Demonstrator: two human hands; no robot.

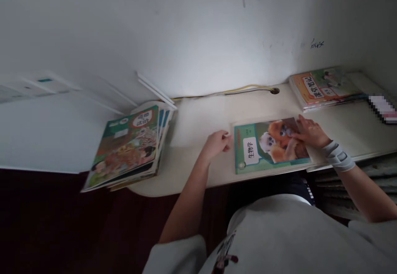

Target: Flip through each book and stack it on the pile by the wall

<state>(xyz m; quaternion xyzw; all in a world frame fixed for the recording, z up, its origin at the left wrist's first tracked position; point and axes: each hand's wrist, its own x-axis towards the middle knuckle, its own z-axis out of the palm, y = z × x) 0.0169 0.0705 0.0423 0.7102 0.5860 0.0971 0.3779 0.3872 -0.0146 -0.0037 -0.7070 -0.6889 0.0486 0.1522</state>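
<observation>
A biology textbook [262, 145] with a teal border and a photo of orange monkeys lies face up on the desk in front of me. Just off its left edge is my left hand [216, 145], fingers curled together; whatever is in them, if anything, is too faint to make out. My right hand [310, 132] rests on the book's right edge, fingers stretched over the cover, a grey wrist brace [340, 156] behind it. A pale, see-through sheet [198, 118] lies on the desk beyond my left hand.
A stack of books [127, 145] overhangs the desk's left end. Another book stack [324, 85] stands at the back right, near a phone [383, 107]. Cables [235, 90] run along the wall into a desk hole [274, 91]. The white desk [182, 170] meets the wall.
</observation>
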